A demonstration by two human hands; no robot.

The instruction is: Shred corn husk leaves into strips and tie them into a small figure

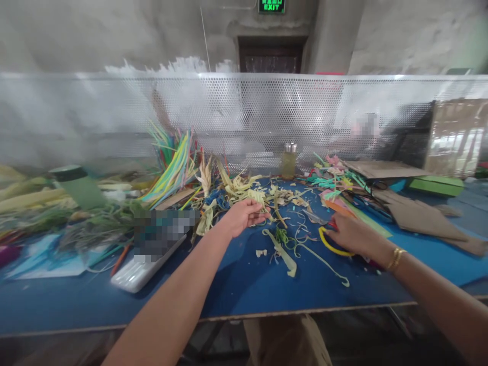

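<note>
My left hand (pixel 247 216) is over the middle of the blue table, its thumb and fingers pinched together. A pale yellow, husk-like piece (pixel 256 195) shows just behind its fingertips; whether the fingers grip it I cannot make out. To the right, my right hand (pixel 348 233) is closed on scissors with a yellow handle loop (pixel 334 248), the blades (pixel 313 217) pointing left. Between and in front of the hands lie a pale green strip (pixel 281 250), a small green tangle (pixel 282 236) and thin curled trimmings.
At left stand a green-lidded jar (pixel 78 185), a bundle of coloured stems (pixel 171 168) and a device in a clear cover (pixel 152 254). A glass bottle (pixel 289 161) stands at the back before a perforated metal panel (pixel 267 112). Cardboard pieces (pixel 423 216) lie at right.
</note>
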